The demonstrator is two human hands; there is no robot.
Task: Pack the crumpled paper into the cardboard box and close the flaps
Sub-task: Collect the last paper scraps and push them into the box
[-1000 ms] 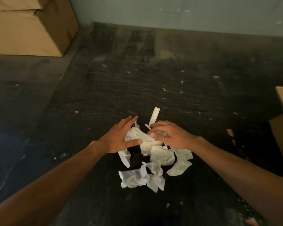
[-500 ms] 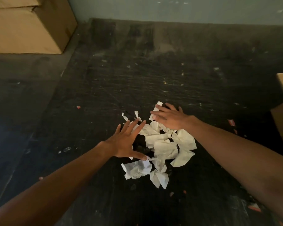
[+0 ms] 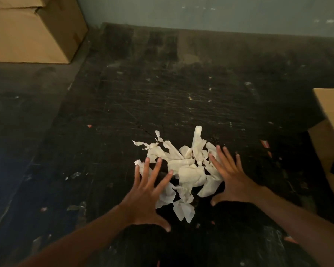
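Observation:
A loose pile of white crumpled paper lies on the dark scuffed floor in the middle of the view. My left hand hovers flat over the pile's left edge, fingers spread, holding nothing. On the pile's right side my right hand is spread wide too, palm down, empty. A cardboard box with a raised flap shows partly at the right edge; its inside is mostly out of view.
Stacked closed cardboard boxes stand at the far left corner. A pale wall runs along the back. Small scraps and specks of paper are scattered over the dark floor.
Both hands have pulled back toward me and spread apart to either side of the pile. The right hand left the far side of the paper. The pile looks more spread out.

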